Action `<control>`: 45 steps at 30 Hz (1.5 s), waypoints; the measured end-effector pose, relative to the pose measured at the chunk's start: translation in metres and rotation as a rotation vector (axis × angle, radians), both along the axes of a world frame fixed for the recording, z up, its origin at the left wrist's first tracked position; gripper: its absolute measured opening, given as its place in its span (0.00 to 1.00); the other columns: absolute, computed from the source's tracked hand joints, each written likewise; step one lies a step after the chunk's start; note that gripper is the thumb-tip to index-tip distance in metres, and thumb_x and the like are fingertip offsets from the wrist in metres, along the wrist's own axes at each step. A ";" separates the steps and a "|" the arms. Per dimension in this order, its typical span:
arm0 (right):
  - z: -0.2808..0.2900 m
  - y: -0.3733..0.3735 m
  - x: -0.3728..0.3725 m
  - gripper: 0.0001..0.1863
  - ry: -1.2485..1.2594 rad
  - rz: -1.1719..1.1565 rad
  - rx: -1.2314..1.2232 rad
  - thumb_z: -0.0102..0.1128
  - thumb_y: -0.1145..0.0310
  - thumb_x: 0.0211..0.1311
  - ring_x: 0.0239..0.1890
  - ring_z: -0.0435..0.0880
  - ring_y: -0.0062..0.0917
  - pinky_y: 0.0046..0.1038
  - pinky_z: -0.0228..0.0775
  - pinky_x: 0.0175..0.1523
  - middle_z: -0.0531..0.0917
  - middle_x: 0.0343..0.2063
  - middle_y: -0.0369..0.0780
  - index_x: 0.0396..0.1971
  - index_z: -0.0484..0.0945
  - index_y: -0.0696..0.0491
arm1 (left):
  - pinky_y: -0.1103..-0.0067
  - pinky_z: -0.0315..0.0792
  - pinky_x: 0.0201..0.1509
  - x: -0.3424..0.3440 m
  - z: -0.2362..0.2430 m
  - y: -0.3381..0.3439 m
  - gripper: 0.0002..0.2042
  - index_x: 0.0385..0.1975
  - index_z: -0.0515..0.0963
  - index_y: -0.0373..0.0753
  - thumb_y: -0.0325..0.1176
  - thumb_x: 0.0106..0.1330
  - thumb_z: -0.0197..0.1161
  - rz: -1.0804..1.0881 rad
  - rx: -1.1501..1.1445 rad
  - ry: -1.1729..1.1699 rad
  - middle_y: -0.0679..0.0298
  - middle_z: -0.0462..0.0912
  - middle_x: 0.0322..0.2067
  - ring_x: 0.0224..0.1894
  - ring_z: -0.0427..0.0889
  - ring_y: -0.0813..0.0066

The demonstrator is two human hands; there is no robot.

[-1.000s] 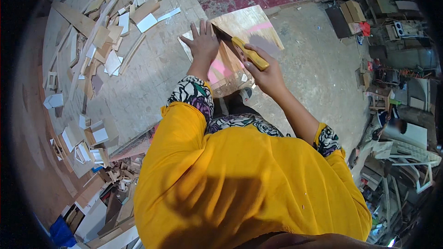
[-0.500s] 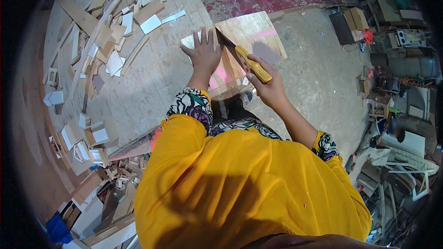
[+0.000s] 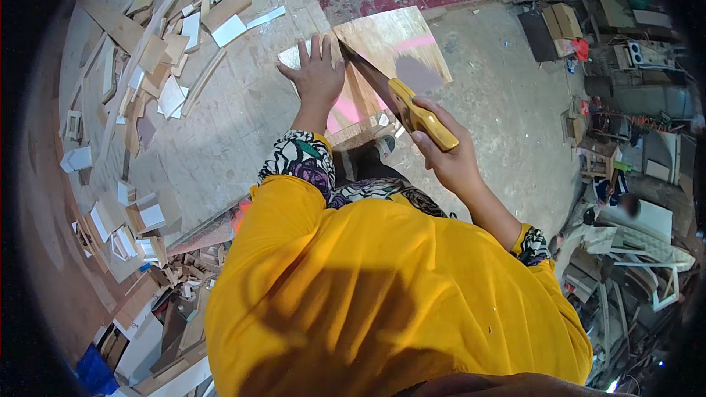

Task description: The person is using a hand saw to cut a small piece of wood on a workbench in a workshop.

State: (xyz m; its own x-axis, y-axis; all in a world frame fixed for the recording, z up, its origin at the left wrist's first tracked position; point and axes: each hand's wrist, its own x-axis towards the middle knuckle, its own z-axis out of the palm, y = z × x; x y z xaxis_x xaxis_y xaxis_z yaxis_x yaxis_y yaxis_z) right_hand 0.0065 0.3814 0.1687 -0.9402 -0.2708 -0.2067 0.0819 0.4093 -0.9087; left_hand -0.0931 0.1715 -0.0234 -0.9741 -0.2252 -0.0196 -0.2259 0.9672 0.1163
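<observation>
A yellow-handled handsaw [image 3: 423, 114] is gripped in my right hand [image 3: 457, 158], its fingers wrapped round the handle. The dark blade slants up and left to the far edge of a wooden board [image 3: 401, 37] with pink patches. Flat on the left part of that board, beside the blade tip, lies my left hand [image 3: 319, 77], fingers spread. The board rests partly on the worktable [image 3: 220, 129] and juts out past its right edge. Whether the blade sits within a cut is hard to see.
Wood offcuts [image 3: 158, 51] lie heaped on the table's left side, with small box-like pieces [image 3: 147, 215] nearer me. Scrap wood [image 3: 169, 323] piles up at the lower left. Concrete floor [image 3: 507, 125] spreads to the right, with cartons [image 3: 562, 22] and stacked clutter beyond.
My right hand has drawn the saw back toward me and to the right, showing more blade. My left hand stays flat on the board. The whole view has shifted slightly.
</observation>
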 end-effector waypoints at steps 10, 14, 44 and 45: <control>-0.047 -0.041 -0.059 0.22 0.133 0.054 0.098 0.62 0.74 0.55 0.46 0.81 0.33 0.27 0.70 0.50 0.81 0.43 0.48 0.51 0.73 0.56 | 0.35 0.37 0.62 -0.004 0.001 0.002 0.28 0.68 0.54 0.52 0.50 0.69 0.42 -0.038 -0.022 0.038 0.69 0.49 0.70 0.72 0.44 0.62; -0.055 -0.035 -0.052 0.22 0.124 0.029 -0.010 0.62 0.74 0.56 0.46 0.81 0.32 0.28 0.70 0.51 0.81 0.44 0.48 0.52 0.72 0.55 | 0.35 0.38 0.62 0.000 0.004 -0.002 0.28 0.68 0.53 0.52 0.50 0.69 0.41 -0.010 -0.011 0.017 0.71 0.49 0.70 0.72 0.44 0.63; -0.027 -0.048 -0.023 0.26 -0.050 -0.054 0.081 0.59 0.78 0.57 0.51 0.76 0.29 0.26 0.64 0.56 0.77 0.49 0.45 0.58 0.67 0.53 | 0.44 0.33 0.68 -0.085 0.010 -0.012 0.10 0.33 0.86 0.57 0.44 0.55 0.59 0.075 0.360 0.162 0.71 0.59 0.66 0.71 0.46 0.54; -0.027 -0.049 -0.021 0.26 -0.052 -0.062 0.086 0.59 0.78 0.57 0.51 0.76 0.29 0.26 0.64 0.56 0.77 0.49 0.45 0.58 0.67 0.53 | 0.43 0.33 0.68 -0.086 0.009 -0.012 0.10 0.33 0.86 0.56 0.44 0.56 0.59 0.097 0.367 0.166 0.71 0.59 0.66 0.71 0.45 0.55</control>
State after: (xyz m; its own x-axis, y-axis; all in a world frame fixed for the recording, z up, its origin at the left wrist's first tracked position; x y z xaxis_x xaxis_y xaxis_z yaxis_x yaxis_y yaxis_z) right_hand -0.0148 0.3321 0.1416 -0.9421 -0.1917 -0.2752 0.1553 0.4779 -0.8646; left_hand -0.1786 0.1591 -0.0146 -0.9456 -0.3229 0.0397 -0.2628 0.8299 0.4922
